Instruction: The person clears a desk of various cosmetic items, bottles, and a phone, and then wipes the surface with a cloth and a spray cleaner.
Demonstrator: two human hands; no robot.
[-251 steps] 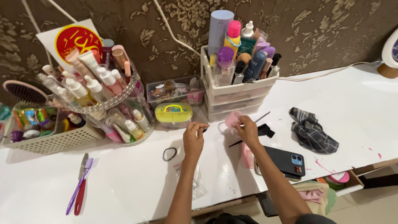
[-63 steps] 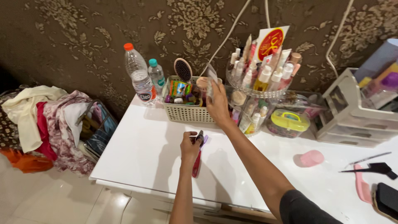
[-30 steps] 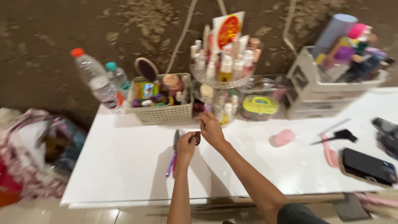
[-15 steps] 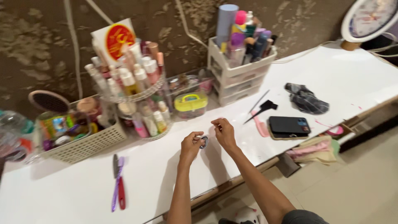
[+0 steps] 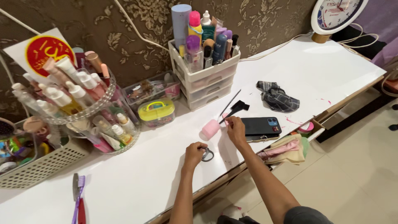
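White shiny tabletop (image 5: 137, 182) by brown flowery wall. Left hand (image 5: 194, 152) pinches small black round hair tie (image 5: 207, 154), flat on tabletop near front edge. Right hand (image 5: 235, 128) fingers curled together, touching thin black tint brush (image 5: 237, 108); grip unclear. Pink round cup (image 5: 210, 129) on side just beside.

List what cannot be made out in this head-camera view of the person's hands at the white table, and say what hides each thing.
- Head view: right hand covers whatever its fingertips touch beside the pink cup.
- Left hand hides part of the dark hair ties; their number is unclear.
- Wall clock: cut off by the top edge.
- White basket: cut off by the left edge.
- Yellow-lidded box: contents too small to tell.
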